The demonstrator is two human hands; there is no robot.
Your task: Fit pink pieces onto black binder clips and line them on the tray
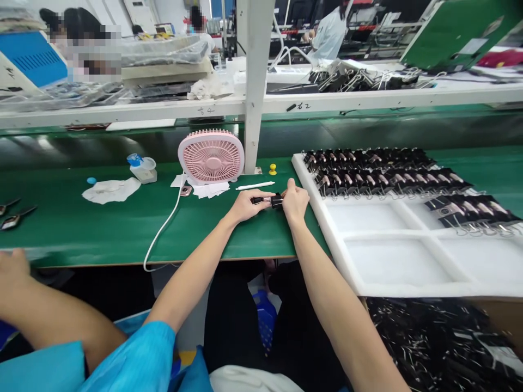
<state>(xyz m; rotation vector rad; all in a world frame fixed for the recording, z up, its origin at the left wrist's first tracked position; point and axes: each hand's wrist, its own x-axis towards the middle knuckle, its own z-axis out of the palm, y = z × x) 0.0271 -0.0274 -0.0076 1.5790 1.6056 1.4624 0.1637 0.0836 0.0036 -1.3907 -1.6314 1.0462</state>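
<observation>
Above the green table (204,239), in front of the pink fan, my two hands meet at a black binder clip (277,201). My left hand (246,206) is closed at the clip's left side, with a dark part and a wire handle showing at its fingers. Pressed close on the other side is my right hand (296,202), its fingers curled and thumb raised. A small pinkish piece shows beside the right fingers; the hand hides most of it. A white pen (255,185) lies just beyond the clip.
At right, a white foam tray (347,267) carries rows of binder clips (368,182) clamped on small pinkish devices. Below it lies a heap of black clips (433,348). A pink fan (212,158), its cable, and a yellow pushpin-shaped piece (273,169) stand behind. A co-worker's arm (53,310) reaches in at left.
</observation>
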